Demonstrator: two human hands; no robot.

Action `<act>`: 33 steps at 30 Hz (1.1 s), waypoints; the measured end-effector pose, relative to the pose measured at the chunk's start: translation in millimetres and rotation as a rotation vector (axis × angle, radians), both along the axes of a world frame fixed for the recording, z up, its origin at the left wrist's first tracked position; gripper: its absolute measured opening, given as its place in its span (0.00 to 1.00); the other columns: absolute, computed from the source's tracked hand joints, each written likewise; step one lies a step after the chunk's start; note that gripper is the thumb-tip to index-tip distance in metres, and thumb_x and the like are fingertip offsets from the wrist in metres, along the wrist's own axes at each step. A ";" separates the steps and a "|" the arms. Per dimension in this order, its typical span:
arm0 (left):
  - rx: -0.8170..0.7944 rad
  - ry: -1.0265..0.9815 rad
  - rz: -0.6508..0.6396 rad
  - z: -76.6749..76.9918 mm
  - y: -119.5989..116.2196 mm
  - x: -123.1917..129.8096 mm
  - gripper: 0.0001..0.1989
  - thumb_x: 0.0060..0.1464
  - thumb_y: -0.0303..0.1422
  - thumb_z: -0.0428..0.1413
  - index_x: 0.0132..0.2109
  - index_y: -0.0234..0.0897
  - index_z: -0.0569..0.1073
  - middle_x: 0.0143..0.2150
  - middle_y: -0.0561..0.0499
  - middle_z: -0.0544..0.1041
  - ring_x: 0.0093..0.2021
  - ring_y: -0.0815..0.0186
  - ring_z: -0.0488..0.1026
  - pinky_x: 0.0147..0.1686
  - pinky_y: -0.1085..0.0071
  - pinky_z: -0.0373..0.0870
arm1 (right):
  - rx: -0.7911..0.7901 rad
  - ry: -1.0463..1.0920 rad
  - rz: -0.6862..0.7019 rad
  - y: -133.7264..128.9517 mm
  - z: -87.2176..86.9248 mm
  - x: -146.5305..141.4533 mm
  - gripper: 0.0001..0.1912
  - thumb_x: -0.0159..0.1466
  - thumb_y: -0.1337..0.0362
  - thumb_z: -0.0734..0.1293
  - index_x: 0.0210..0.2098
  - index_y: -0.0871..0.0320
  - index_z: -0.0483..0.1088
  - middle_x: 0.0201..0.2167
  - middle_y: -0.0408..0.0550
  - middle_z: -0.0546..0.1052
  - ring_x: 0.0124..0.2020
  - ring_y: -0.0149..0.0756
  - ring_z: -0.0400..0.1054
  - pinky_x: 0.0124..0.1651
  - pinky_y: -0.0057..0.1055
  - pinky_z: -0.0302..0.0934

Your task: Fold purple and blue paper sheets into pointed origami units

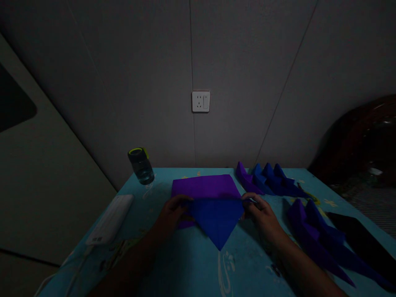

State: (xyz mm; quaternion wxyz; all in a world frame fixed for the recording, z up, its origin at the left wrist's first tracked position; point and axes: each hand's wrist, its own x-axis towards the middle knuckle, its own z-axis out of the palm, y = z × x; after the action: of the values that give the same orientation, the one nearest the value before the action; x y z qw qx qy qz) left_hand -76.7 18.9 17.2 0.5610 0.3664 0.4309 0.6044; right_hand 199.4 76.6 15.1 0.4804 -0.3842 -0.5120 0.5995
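A sheet of blue paper [218, 218], folded to a triangle with its point toward me, spans the space between my two hands. My left hand [175, 212] pinches its left corner, and my right hand [257, 209] grips the right corner between thumb and fingers. Behind and partly under it lies purple paper [206, 185], its front portion mostly covered by the blue piece. Folded paper boats in purple [246, 179] and blue [272, 179] stand in a row at the back right. Nearer me on the right sit another purple boat [309, 233] and a blue boat [334, 243].
A water bottle [142, 167] stands at the back left of the patterned blue tablecloth [192, 268]. A white power bank [110, 218] with a cable lies at left. A flat black object [363, 235] rests at right. The wall carries a socket [201, 101].
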 end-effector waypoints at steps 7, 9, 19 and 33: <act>-0.076 -0.112 0.083 4.5 0.5 -0.7 0.11 0.36 0.31 0.68 0.32 0.34 0.79 0.27 0.52 0.79 0.24 0.68 0.74 0.24 0.74 0.73 | -0.097 0.165 0.076 -0.8 1.6 -2.1 0.10 0.52 0.58 0.74 0.33 0.55 0.78 0.20 0.43 0.77 0.22 0.33 0.70 0.31 0.30 0.63; -0.080 -0.139 0.085 3.3 1.8 -1.7 0.11 0.37 0.31 0.67 0.33 0.34 0.79 0.27 0.51 0.79 0.25 0.68 0.75 0.25 0.74 0.72 | -0.109 0.206 0.107 -2.4 2.1 -2.1 0.12 0.52 0.57 0.74 0.35 0.55 0.79 0.20 0.44 0.77 0.23 0.35 0.70 0.33 0.33 0.64; -0.070 -0.202 0.062 -4.3 4.8 -3.9 0.11 0.41 0.32 0.66 0.35 0.34 0.80 0.32 0.49 0.81 0.32 0.65 0.78 0.33 0.72 0.74 | -0.085 0.116 0.112 -3.5 -0.3 0.5 0.25 0.57 0.55 0.73 0.53 0.52 0.73 0.30 0.46 0.81 0.32 0.37 0.74 0.41 0.35 0.64; -0.072 0.109 -0.003 1.4 2.7 3.2 0.21 0.46 0.50 0.63 0.28 0.35 0.70 0.17 0.54 0.74 0.16 0.68 0.72 0.17 0.75 0.69 | 0.182 -0.290 -0.076 4.6 7.7 2.6 0.20 0.58 0.46 0.69 0.34 0.57 0.80 0.27 0.46 0.78 0.30 0.39 0.70 0.35 0.33 0.62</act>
State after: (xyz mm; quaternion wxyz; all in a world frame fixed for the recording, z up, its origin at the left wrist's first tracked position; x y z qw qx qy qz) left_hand -73.4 21.7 18.7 0.5504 0.3790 0.4817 0.5670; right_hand 202.0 81.2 22.9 0.4565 -0.4407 -0.6133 0.4704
